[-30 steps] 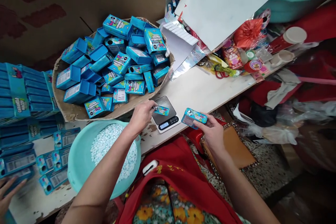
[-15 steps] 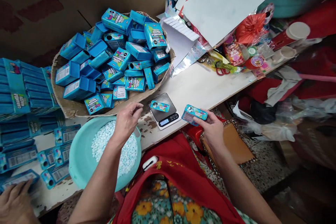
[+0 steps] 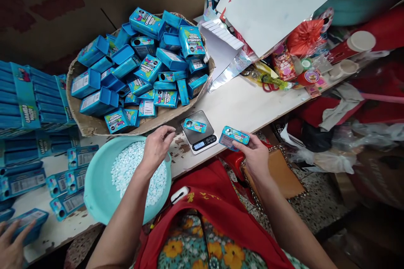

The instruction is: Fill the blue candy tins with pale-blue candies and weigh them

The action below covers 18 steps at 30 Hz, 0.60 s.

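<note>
My right hand (image 3: pixel 255 152) grips a blue candy tin (image 3: pixel 232 136) between thumb and fingers, just off the table's front edge. My left hand (image 3: pixel 158 146) hovers over the right rim of a turquoise basin (image 3: pixel 94 176), its fingers curled in and their tips pinched together; whatever they hold, if anything, is too small to make out. Small pale candies (image 3: pixel 126 168) fill the bottom of the basin, partly behind my left forearm. Between my hands, a digital scale (image 3: pixel 204 145) with a lit display bears another candy tin (image 3: pixel 195 125) lying flat.
A cut-down cardboard box (image 3: pixel 142 125) heaped with blue tins stands behind the basin. At left are stacked tins (image 3: pixel 28 96) and a co-worker's hand (image 3: pixel 12 239) by a tin (image 3: pixel 31 222). Papers (image 3: pixel 277 4), scissors (image 3: pixel 269 87) and packets clutter the right.
My left hand has shifted slightly to the right with its fingers still pinched. My right hand keeps the tin in place. The co-worker's hand has moved down and left. The view has shifted slightly.
</note>
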{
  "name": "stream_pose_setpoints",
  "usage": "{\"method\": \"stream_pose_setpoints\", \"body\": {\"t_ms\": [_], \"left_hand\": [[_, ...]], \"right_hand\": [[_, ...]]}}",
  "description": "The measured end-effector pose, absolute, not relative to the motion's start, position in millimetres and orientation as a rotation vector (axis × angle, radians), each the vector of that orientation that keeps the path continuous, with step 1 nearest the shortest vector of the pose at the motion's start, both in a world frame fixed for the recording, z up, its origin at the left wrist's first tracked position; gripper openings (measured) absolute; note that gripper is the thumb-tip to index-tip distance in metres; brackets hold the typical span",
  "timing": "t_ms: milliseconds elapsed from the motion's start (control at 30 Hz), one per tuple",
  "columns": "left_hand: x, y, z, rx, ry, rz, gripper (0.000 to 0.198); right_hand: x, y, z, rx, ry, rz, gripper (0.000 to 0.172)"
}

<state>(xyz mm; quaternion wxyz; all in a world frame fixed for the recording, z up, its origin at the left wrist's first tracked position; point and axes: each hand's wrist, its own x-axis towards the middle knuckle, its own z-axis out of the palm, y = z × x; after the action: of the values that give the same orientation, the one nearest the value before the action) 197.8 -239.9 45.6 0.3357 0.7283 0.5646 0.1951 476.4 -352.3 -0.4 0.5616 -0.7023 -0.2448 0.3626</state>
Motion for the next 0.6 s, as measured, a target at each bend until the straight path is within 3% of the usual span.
{"method": "stream_pose_setpoints", "body": {"t_ms": [167,333,433,600], "left_hand": [[201,-242,41,2.070,1.447,0.469,0.019],[247,-227,24,2.638,1.085,0.283,0.048],[262,-222,21,2.692,1.147,0.096,0.043],[194,-261,51,2.289,1.502,0.416,0.040]], "right_hand": [[475,-352,-1,-1.650,-0.560,0.880,0.049],[469,-349,1,-1.642,-0.592,0.893,0.048],[463,-343,-1,-1.608,-0.678,0.921,0.046],[441,-318,-20,-1.513,-0.883,0.914,0.045]]}}
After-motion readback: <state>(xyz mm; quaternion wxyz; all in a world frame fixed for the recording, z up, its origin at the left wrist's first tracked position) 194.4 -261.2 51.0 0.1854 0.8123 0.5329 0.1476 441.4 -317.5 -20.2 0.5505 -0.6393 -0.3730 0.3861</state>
